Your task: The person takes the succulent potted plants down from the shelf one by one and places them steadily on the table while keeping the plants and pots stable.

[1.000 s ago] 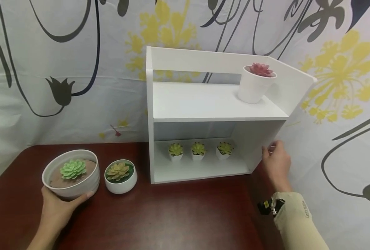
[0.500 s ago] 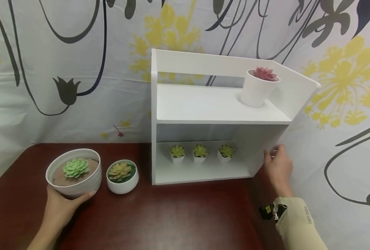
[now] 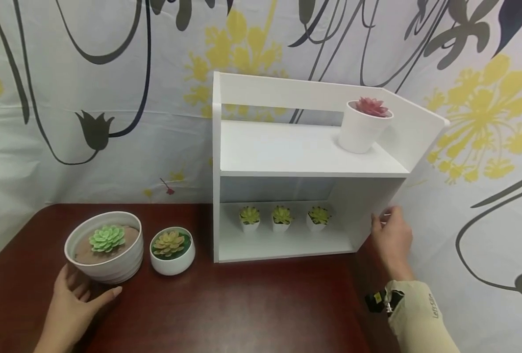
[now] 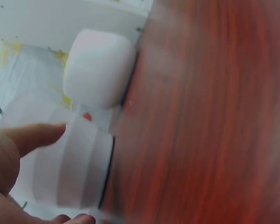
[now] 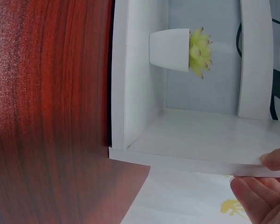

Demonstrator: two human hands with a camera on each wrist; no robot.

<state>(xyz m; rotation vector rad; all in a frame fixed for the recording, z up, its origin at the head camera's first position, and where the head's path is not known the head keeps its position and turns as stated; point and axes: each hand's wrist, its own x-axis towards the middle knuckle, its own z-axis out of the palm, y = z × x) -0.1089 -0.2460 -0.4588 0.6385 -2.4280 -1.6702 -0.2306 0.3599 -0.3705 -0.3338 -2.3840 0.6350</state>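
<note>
In the head view, my left hand (image 3: 73, 306) lies with loose fingers just beside the ribbed bowl (image 3: 106, 250) with the green succulent, which stands on the table (image 3: 243, 304) left of the white shelf (image 3: 307, 164). I judge a two-sided grasp low on the bowl is best. My right hand (image 3: 390, 238) holds the shelf's right panel.

The left wrist view, blurred, shows the thumb (image 4: 30, 135) on the bowl's wall.

The right wrist view shows fingertips (image 5: 275, 161) pinching the panel's edge.

- Left wrist view: motion-blurred throughout; ribbed pot (image 4: 72, 165) cut off at the lower edge.
- Right hand (image 5: 266, 186): fingers cut off beside shelf unit (image 5: 140, 93).
</note>
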